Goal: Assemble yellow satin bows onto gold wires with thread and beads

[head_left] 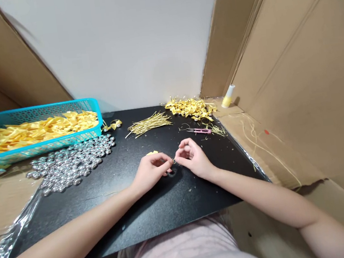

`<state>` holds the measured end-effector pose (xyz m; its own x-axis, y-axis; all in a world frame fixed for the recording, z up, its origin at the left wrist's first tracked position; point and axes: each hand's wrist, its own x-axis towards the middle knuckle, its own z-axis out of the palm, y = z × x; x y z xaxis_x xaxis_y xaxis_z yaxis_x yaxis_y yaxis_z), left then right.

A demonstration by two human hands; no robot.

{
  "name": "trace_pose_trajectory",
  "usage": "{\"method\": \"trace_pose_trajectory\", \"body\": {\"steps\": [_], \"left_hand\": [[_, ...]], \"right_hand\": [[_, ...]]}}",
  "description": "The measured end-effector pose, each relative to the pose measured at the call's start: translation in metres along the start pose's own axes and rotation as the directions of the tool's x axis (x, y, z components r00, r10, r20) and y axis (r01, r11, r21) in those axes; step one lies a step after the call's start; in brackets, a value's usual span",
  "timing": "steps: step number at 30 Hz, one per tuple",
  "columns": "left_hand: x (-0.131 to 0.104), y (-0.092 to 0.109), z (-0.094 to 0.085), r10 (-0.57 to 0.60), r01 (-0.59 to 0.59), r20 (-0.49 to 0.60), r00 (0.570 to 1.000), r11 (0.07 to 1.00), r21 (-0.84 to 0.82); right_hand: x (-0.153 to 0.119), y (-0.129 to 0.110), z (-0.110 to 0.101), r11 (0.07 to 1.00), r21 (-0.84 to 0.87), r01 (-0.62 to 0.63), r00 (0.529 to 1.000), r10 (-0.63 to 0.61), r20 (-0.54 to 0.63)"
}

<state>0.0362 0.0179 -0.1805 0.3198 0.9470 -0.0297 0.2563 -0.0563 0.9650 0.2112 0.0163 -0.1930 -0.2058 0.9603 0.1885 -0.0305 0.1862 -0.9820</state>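
Over a shiny black table (169, 205), with a white wall (122, 38) behind and brown cardboard walls (312, 85) at the sides, the left hand (152, 169) and right hand (197, 159) pinch a tiny thin strand (174, 161) between them, well apart from a blue plastic basket (35, 148).

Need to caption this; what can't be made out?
Head view, all four:
Thin piece between left hand and right hand: too small, partly covered by both.
Yellow piece: partly hidden by the left hand.
Basket: left end cut off by left edge.
Shirt: lettering cut off by bottom edge.
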Motion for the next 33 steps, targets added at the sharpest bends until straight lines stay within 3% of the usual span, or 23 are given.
{"method": "trace_pose_trajectory", "body": {"steps": [3, 7, 11, 33], "left_hand": [[0.005, 0.005, -0.003, -0.039, 0.036, 0.074, 0.997, 0.999, 0.041], [0.011, 0.010, -0.006, -0.138, 0.145, 0.164, 0.977, 0.989, -0.032], [0.012, 0.012, -0.006, -0.137, 0.159, 0.256, 0.957, 0.985, -0.070], [0.012, 0.008, -0.014, -0.082, 0.105, 0.394, 0.915, 0.994, -0.036]], "right_hand": [[-0.001, -0.001, -0.001, 0.994, -0.087, 0.062, 0.998, -0.063, -0.009], [-0.002, -0.004, -0.002, 0.973, -0.170, 0.155, 0.988, -0.156, 0.003], [-0.002, -0.004, -0.003, 0.959, -0.204, 0.199, 0.980, -0.200, 0.018], [-0.005, -0.010, -0.004, 0.953, -0.203, 0.223, 0.975, -0.216, 0.058]]}}
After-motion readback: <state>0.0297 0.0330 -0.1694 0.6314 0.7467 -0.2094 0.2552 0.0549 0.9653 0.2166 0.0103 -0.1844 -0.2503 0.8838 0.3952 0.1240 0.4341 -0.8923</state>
